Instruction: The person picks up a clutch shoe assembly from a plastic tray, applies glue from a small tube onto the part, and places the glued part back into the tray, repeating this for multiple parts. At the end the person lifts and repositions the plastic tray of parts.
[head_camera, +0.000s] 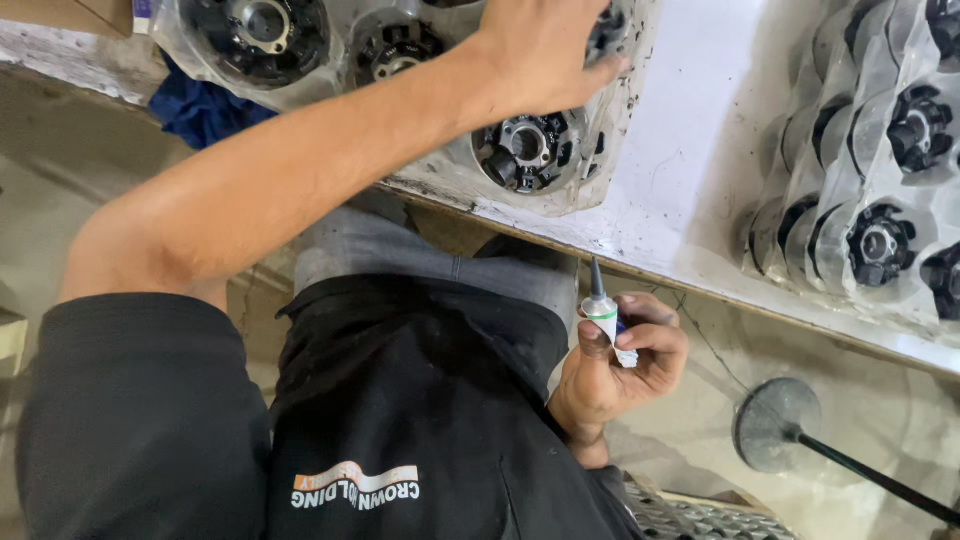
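Note:
My left hand (540, 50) reaches across to the white bench and lies flat, fingers spread, on a clear plastic sheet over black round metal parts. One of these parts (527, 150) lies just below the palm; two others (262, 35) (395, 50) sit to the left. My right hand (625, 365) is held low, in front of my body and below the bench edge. It grips a small white and green tube (603, 315) with a black pointed nozzle that points up.
The white bench top (690, 150) is smeared with black grease. Several more black parts in clear bags (880, 240) are stacked at the right. A blue cloth (205, 110) hangs at the left. A round black stand base (775, 425) and a metal grate (690, 515) are on the floor.

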